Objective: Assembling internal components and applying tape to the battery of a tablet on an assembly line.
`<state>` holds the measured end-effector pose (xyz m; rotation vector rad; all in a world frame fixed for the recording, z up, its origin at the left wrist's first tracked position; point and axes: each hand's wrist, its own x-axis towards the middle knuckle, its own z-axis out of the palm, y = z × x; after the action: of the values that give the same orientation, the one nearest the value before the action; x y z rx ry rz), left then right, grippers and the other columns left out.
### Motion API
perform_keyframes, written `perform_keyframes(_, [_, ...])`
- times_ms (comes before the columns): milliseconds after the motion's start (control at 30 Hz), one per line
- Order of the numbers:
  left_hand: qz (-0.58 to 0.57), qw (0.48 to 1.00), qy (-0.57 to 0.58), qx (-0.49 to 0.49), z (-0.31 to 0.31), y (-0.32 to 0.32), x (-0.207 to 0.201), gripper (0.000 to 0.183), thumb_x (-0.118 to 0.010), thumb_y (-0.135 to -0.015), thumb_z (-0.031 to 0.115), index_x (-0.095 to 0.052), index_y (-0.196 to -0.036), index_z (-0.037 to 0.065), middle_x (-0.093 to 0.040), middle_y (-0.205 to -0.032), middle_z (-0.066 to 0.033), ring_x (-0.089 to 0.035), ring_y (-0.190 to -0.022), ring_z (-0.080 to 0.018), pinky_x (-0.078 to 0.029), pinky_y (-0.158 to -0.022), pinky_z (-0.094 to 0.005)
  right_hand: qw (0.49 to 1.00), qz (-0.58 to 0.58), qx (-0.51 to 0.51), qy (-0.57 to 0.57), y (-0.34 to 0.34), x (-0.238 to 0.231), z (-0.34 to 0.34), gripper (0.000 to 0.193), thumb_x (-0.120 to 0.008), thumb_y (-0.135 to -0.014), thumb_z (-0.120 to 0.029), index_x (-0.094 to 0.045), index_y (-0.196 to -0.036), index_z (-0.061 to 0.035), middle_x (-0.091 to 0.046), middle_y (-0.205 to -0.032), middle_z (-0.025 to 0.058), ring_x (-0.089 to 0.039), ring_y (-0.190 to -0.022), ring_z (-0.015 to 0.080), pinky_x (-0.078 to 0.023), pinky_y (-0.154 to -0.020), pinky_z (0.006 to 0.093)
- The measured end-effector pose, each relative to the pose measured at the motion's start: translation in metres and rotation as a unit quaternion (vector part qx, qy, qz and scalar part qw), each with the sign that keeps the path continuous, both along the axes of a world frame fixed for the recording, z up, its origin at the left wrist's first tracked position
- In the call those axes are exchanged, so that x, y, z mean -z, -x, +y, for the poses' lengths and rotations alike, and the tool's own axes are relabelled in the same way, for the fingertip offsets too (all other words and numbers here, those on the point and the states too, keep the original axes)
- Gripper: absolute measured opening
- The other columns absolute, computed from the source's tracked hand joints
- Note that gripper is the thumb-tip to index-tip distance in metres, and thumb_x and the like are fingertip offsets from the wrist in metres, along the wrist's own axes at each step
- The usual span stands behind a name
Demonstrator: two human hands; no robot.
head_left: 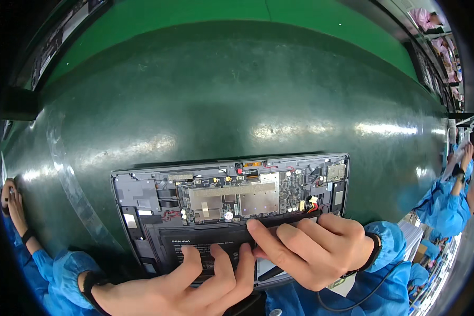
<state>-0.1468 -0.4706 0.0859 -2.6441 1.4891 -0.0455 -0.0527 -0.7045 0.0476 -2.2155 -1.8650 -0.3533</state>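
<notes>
An opened flat grey tablet shell with its back cover off (142,210) lies flat on the dark green glossy desk (221,95), at the near edge just in front of the person, its long side running left to right. Inside it, along the far half, sits a green circuit board with silvery metal shields (237,197), with a small red-and-black wire bundle (313,206) at its right end. The near half holds a flat black battery pack with white printing (195,245), and that is where both hands are.

The left hand (195,287) lies palm down across the battery, its fingers spread slightly and pressed flat on the black surface; it grips nothing, and seems placed so to steady the pack or press it into its seat. The right hand (316,250) rests on the right part of the battery with most fingers curled in, the forefinger stretched leftward along the battery's upper edge, next to the board, apparently pressing that seam down. Whether the curled fingers clamp anything I cannot tell; a thin dark strip (271,273) shows beneath the hand. A black wrist strap with a dark cord (374,253) circles the right wrist, likely for grounding near bare electronics.

Both forearms wear bright blue sleeves. Further out, other people in blue sleeves work at the left edge (16,205) and the right edge (453,195) of the desk
</notes>
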Motion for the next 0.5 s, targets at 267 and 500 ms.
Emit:
perform_keyframes(267, [0.030, 0.999, 0.015, -0.041, -0.005, -0.002, -0.007, 0.030, -0.056, -0.094, 0.026, -0.072, -0.115, 0.011, -0.069, -0.128, -0.0082, -0.062, -0.100, -0.0192, -0.049, -0.079, -0.0327, 0.985, 0.117, -0.018, -0.122, -0.024, -0.017, -0.011, 0.038, -0.060, -0.095, -0.034, -0.078, -0.102, -0.0020, -0.052, -0.079, -0.0013, -0.049, -0.063, 0.0105, -0.033, -0.048, 0.0252])
perform_keyframes(500, [-0.015, 1.000, 0.011, -0.017, -0.005, -0.013, -0.005, 0.031, -0.053, -0.095, 0.023, -0.072, -0.116, 0.010, -0.070, -0.129, -0.0092, -0.063, -0.097, -0.0186, -0.048, -0.085, -0.0326, 0.779, 0.568, 0.058, -0.259, -0.042, -0.030, -0.052, 0.044, -0.083, -0.084, -0.034, -0.074, -0.088, 0.0083, -0.073, -0.077, 0.0149, -0.065, -0.056, 0.0186, -0.048, -0.049, 0.0298])
